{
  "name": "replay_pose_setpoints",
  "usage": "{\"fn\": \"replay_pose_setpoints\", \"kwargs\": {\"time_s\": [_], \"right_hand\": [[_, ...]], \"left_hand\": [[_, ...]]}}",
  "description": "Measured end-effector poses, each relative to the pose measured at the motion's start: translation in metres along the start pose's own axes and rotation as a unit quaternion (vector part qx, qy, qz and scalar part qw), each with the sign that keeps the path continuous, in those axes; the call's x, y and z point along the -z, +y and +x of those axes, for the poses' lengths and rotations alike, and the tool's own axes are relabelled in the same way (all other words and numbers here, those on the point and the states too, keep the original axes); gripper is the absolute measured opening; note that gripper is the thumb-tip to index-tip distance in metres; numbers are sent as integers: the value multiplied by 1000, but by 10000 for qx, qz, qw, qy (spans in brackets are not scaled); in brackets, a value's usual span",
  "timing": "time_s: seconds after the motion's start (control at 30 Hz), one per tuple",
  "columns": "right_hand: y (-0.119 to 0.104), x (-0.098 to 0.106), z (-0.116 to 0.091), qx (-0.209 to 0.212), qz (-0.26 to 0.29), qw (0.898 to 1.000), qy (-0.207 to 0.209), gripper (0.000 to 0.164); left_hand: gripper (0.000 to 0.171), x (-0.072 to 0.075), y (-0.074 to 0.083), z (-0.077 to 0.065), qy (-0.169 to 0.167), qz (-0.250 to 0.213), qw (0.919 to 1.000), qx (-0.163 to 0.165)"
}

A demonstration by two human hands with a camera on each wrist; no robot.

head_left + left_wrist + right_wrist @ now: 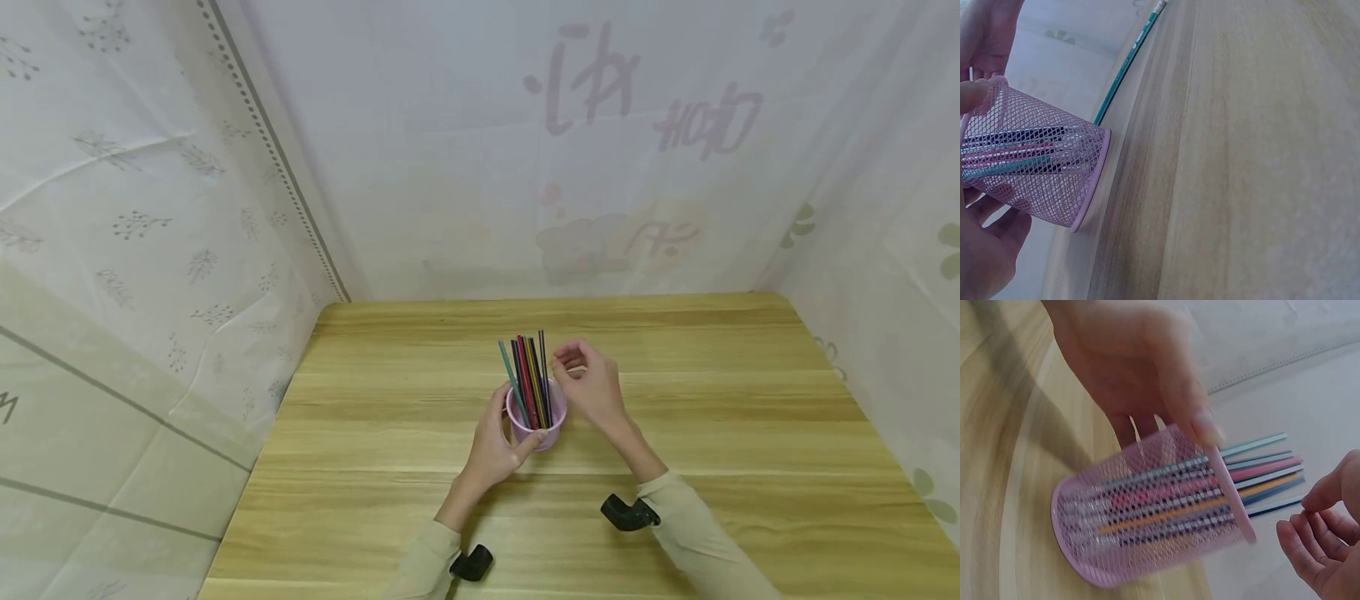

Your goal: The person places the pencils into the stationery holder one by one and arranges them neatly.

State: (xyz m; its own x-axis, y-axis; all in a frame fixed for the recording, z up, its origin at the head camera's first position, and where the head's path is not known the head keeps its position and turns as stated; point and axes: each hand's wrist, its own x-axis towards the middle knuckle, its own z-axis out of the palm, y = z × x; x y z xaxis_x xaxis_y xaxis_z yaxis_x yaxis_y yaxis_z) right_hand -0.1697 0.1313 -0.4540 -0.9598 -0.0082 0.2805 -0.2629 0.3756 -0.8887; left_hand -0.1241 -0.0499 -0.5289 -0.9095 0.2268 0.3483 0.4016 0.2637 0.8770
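Observation:
My left hand (491, 450) grips a pink mesh pencil cup (552, 437), its thumb at the rim and its fingers round the far side. Upright in the cup stand several pencils (528, 379) in teal, red, yellow and dark blue. Beside the rim is my right hand (596, 387), thumb and fingertips close together and loosely bent. In the right wrist view its fingertips come right up to the end of a dark pencil (1272, 507), while the head view shows a small gap there. A green pencil (1129, 62) lies behind the cup's base in the left wrist view.
The cup is over a wood-grain table (360, 467). A pale printed cloth (450, 167) hangs behind the table's far edge, with more cloth at both sides. Black wrist mounts (630, 512) stick out from both light sleeves.

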Motion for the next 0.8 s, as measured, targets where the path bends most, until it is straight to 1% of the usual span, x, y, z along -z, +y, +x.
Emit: {"fn": "replay_pose_setpoints", "kwargs": {"time_s": [0.07,0.1,0.23,0.37,0.5,0.63,0.8], "right_hand": [[2,5,1,-26,-93,9999,87,14],[3,8,1,-58,-140,9998,120,14],[10,15,2,-293,-383,9987,185,14],[19,21,2,-579,-536,9968,131,16],[28,26,0,-775,-714,9944,55,17],[37,30,-3,-759,-924,9928,21,16],[45,35,-6,-761,-1094,9911,2,18]], "left_hand": [[89,0,-1,0,12,35,10000,-9],[89,-2,-8,0,31,81,10000,-30],[88,-2,-9,0,48,123,9999,-105],[88,-2,-10,0,25,99,9999,-40],[87,-2,-10,-1,6,88,10000,39],[87,-2,-9,-1,24,41,10000,-19],[90,-4,-10,0,88,-96,9996,-270]]}}
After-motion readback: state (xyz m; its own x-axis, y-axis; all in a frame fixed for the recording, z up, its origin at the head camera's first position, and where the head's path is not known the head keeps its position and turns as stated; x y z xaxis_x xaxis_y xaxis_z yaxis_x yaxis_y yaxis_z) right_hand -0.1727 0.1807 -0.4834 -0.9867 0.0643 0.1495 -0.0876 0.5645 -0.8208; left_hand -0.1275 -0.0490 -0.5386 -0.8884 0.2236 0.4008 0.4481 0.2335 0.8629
